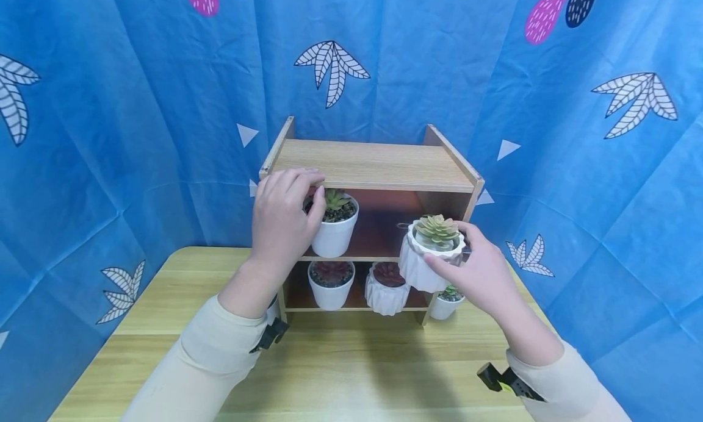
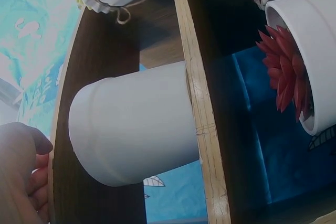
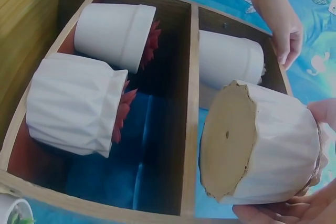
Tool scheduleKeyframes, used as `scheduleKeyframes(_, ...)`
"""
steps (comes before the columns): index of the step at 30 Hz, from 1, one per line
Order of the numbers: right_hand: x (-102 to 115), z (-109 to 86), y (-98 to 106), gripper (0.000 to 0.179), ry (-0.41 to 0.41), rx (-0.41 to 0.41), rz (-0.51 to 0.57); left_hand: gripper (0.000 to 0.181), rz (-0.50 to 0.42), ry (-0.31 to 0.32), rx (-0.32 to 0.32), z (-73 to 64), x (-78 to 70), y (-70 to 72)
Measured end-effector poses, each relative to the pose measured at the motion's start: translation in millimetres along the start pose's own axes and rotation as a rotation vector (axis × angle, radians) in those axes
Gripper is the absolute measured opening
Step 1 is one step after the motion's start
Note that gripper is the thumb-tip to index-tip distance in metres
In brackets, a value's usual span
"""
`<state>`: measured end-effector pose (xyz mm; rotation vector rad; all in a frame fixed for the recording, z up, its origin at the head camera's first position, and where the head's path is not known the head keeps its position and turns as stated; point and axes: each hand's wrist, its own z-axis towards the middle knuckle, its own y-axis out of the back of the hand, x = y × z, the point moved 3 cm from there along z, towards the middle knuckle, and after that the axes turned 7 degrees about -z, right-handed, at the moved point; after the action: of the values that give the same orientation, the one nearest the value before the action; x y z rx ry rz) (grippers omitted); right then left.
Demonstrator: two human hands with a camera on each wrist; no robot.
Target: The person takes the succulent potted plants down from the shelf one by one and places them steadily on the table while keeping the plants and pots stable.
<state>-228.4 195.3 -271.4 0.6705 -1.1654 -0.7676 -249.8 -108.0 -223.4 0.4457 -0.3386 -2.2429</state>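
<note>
A green artificial succulent in a white fluted pot (image 1: 425, 260) is gripped by my right hand (image 1: 475, 266), its thumb at the front rim and its fingers round the far side. It hangs before the right end of the upper compartment, and its pale base shows in the right wrist view. My left hand (image 1: 285, 218) rests at the front left of the wooden shelf's top board (image 1: 379, 163), fingers loosely bent. Just right of that hand, a smooth white pot (image 1: 334, 236) with a green succulent stands in the upper compartment.
Below, a smooth white pot (image 1: 331, 291) and a fluted pot (image 1: 387, 297) hold red succulents. Another small potted plant (image 1: 447, 303) stands on the table (image 1: 340, 367) beyond the shelf's right side. Partly hidden by my left forearm is a white pot (image 1: 273, 312). A blue curtain (image 1: 373, 56) hangs behind.
</note>
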Motion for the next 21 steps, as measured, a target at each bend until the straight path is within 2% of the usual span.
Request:
scheduleKeyframes(12,-11.4,-13.2,14.5,0.085,-0.007,0.011,0.010,0.022,0.002,0.012,0.016,-0.3,-0.1,-1.2)
scheduleKeyframes(21,-24.5,-23.4,22.6,0.082,0.018,-0.008,0.031,0.022,0.005,0.010,0.015,-0.4,-0.1,0.0)
